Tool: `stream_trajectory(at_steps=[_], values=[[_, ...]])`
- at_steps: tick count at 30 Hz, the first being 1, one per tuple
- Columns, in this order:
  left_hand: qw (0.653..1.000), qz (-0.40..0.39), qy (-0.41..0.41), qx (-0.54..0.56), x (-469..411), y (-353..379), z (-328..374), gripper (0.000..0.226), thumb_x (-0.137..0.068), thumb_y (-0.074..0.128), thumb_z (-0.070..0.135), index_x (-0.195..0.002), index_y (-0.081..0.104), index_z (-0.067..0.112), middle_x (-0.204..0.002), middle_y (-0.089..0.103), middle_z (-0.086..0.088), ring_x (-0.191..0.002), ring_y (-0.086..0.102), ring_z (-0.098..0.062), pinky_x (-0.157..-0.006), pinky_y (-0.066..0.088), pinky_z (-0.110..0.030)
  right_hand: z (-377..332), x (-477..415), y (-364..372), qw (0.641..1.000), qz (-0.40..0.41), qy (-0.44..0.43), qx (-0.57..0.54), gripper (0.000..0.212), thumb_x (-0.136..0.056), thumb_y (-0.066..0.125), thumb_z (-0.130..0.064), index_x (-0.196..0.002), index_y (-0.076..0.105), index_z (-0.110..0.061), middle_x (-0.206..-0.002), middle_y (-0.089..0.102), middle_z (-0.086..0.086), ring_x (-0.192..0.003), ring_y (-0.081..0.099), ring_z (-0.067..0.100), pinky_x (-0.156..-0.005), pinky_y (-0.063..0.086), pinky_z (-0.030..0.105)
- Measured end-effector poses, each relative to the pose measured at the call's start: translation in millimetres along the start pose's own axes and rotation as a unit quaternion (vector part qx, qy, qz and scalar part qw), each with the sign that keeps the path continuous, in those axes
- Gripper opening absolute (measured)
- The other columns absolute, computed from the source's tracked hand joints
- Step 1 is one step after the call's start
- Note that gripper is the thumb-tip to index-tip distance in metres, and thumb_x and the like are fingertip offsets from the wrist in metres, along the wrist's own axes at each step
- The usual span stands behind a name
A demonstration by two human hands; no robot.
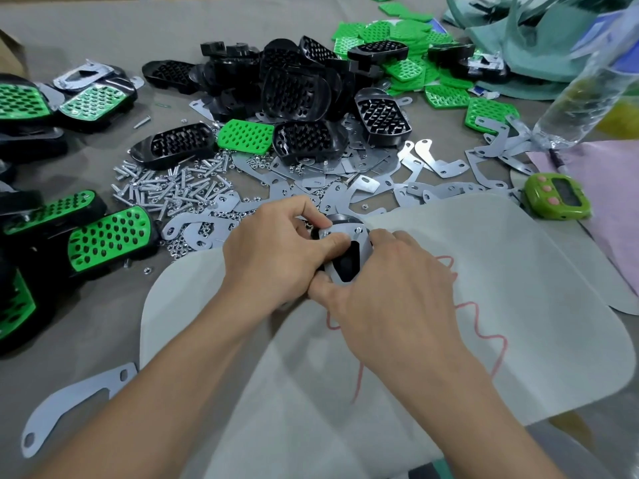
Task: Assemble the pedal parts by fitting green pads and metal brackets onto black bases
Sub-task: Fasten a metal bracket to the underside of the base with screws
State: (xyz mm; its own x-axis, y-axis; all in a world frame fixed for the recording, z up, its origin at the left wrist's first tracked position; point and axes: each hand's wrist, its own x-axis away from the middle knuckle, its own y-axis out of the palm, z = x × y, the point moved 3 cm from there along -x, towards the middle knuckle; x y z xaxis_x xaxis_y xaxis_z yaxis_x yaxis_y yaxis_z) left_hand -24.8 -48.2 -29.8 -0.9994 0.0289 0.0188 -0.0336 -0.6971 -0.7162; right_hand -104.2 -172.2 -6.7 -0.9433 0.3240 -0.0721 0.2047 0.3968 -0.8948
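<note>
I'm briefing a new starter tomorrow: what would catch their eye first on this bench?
At centre, the left hand and right hand grip a black base with a metal bracket on top. Behind them rises a heap of black bases, with loose green pads far right and finished pedals along the left edge.

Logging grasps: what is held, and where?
A base with bracket on top: left hand grips its left side, right hand its right side.
</note>
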Motion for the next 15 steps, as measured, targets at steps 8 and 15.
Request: stream_trajectory(at_steps=[8,15], values=[[0.999,-0.001,0.030,0.040,4.4,-1.4,-2.8,0.028,-0.071,0.078,0.066,-0.079,0.068,0.042,-0.059,0.063,0.021,-0.057,0.057,0.000,-0.055,0.032,-0.027,-0.7,1.7,2.7,1.000,0.020,0.015,-0.005,0.046,-0.070,0.055,-0.066,-0.080,0.043,-0.023,-0.077,0.039,-0.012,-0.075,0.042,0.020,-0.067,0.025,0.031],[0.991,-0.073,0.051,0.096,8.6,-6.1,-6.1,0.020,-0.073,0.065,0.051,-0.090,0.071,0.044,-0.068,0.071,0.015,-0.059,0.058,-0.003,-0.066,0.041,-0.031,2.2,1.2,4.9,1.000,0.023,0.017,-0.001,0.049,-0.070,0.059,-0.069,-0.083,0.047,-0.023,-0.080,0.042,-0.010,-0.078,0.046,0.021,-0.067,0.026,0.032]])
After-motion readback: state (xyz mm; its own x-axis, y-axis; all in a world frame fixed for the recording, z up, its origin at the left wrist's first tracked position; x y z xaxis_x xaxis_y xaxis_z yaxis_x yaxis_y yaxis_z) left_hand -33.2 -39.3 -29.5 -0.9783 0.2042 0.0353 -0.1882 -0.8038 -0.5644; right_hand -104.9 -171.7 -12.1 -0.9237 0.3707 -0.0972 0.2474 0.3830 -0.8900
